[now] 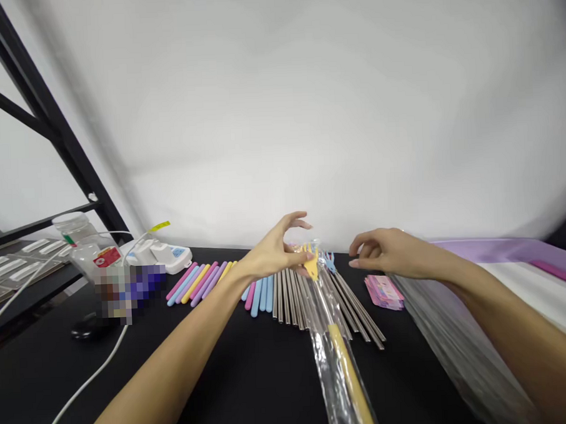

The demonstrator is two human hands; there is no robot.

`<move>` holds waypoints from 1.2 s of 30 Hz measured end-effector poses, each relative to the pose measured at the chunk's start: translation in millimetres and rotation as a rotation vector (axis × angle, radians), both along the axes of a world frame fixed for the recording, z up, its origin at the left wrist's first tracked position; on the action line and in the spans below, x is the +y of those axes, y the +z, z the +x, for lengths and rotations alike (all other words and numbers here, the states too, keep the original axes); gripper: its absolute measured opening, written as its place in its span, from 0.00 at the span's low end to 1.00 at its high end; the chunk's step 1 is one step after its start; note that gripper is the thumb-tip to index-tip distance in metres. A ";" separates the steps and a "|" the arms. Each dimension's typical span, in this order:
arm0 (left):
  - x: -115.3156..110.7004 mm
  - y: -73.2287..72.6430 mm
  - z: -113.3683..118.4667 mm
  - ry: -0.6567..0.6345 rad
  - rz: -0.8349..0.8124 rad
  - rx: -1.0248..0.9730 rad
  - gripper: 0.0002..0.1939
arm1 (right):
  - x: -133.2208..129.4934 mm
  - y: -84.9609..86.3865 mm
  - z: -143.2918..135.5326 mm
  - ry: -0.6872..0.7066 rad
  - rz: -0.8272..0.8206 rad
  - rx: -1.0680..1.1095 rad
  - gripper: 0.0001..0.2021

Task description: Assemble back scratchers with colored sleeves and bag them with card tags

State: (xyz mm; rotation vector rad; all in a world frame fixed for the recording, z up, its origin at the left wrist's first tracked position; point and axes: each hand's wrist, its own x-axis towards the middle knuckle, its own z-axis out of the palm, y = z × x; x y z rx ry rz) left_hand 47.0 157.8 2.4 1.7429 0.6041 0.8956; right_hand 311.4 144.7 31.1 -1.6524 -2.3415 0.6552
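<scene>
My left hand [279, 248] pinches the yellow claw-shaped head of a back scratcher [350, 375], its index finger raised apart. The scratcher has a metal rod and a long yellow handle, and a clear plastic sleeve [321, 354] lies around it. To the right, my right hand [392, 252] hovers with bent fingers apart and nothing visible between them. Between the hands shows a blue claw-shaped head [331, 263] on a metal rod. Several bare metal rods [287, 299] lie side by side beneath, partly covered by the sleeve.
Pink, blue, yellow and purple handles [199, 283] lie in rows at left. Printed cards [384, 292] are stacked right, beside clear plastic sleeves [450, 342] and a purple-rimmed bin [481, 248]. A power strip [175, 257], white cable [91, 376] and clear jar [90, 245] stand left.
</scene>
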 end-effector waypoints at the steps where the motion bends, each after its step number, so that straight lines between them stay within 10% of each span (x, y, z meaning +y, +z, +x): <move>1: -1.5 -1.3 2.4 -0.032 -0.024 0.017 0.39 | 4.0 -2.3 5.7 -0.018 0.060 -0.074 0.17; 10: -7.3 -11.2 18.3 -0.138 -0.112 0.121 0.40 | 5.3 -14.3 24.3 -0.028 -0.053 -0.482 0.37; 36: -6.8 -15.8 23.9 -0.202 -0.111 0.142 0.41 | 13.2 -19.8 32.9 -0.033 -0.057 -0.401 0.26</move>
